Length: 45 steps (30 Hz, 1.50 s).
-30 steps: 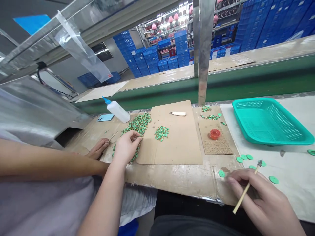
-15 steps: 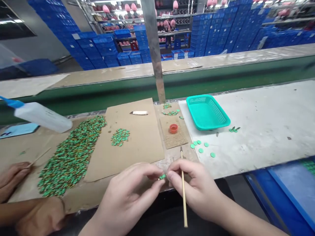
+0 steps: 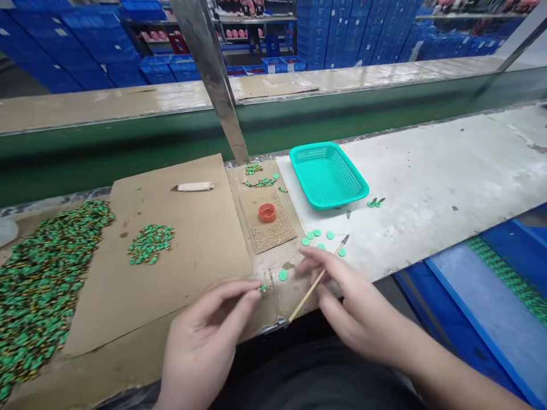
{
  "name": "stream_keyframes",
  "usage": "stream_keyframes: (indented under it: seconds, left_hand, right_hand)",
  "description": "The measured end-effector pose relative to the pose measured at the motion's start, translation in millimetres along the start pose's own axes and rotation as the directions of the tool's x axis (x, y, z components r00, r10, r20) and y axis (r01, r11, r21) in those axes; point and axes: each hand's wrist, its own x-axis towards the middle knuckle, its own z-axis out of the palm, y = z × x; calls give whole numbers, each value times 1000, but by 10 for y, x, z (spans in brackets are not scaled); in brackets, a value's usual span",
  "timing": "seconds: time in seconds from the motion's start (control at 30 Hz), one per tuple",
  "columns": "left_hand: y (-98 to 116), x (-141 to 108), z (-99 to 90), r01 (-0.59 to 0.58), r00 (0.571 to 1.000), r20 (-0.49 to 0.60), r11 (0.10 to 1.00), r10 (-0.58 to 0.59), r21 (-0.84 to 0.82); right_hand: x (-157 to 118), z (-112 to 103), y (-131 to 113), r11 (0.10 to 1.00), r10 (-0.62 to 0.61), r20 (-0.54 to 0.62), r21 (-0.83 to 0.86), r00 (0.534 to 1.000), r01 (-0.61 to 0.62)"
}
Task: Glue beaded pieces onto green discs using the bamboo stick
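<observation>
My left hand (image 3: pixel 209 336) pinches a small green piece (image 3: pixel 263 288) with a bit of gold between thumb and forefinger. In my right hand (image 3: pixel 354 302) is a thin wooden-handled brush (image 3: pixel 314 287), slanting with its dark tip up to the right. That hand's fingers are partly spread and a little blurred. Between both hands a flat green disc (image 3: pixel 282 275) lies on the table. Several more green discs (image 3: pixel 330 234) are scattered just beyond my right fingers. A small red cup (image 3: pixel 267 212) stands on a cardboard piece (image 3: pixel 273 236) ahead of my hands.
Left lie a big heap of green-and-gold pieces (image 3: pixel 47 285) and a smaller pile (image 3: pixel 150 244) on a cardboard sheet (image 3: pixel 205 239), with a white-wrapped knife-like tool (image 3: pixel 194 187). A teal basket (image 3: pixel 329 202) stands ahead. Behind are a metal post (image 3: pixel 213 85) and green ledge. Blue crates (image 3: pixel 513 319) are lower right.
The view has swung right, so the neighbour's hands are out of sight. My right hand has moved away from my left, its brush tilting over. A green disc now shows on the table between them.
</observation>
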Motion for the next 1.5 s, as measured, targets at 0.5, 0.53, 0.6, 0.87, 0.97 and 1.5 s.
stream_keyframes:
  seconds: [0.5, 0.53, 0.6, 0.87, 0.97, 1.5]
  left_hand:
    - [-150, 170, 131, -26, 994, 112, 963, -4, 267]
    - [-151, 169, 134, -20, 994, 105, 960, -10, 278]
    - [-143, 168, 140, -8, 995, 97, 955, -22, 298]
    - [-78, 186, 195, 14, 991, 124, 942, -59, 336]
    - [-68, 199, 218, 6, 990, 133, 941, -54, 339]
    - [-137, 183, 231, -381, 917, 271, 842, 292, 381]
  right_hand:
    - [323, -260, 129, 851, -427, 24, -327, 904, 411]
    - [337, -233, 169, 832, -470, -3, -336, 883, 442]
    - [357, -165, 248, 802, -540, -56, -339, 840, 493]
    - [273, -99, 274, 834, -454, -99, -397, 885, 383]
    - [250, -158, 223, 816, -423, -54, -456, 905, 354]
    - [371, -191, 206, 911, -292, 10, -300, 956, 281]
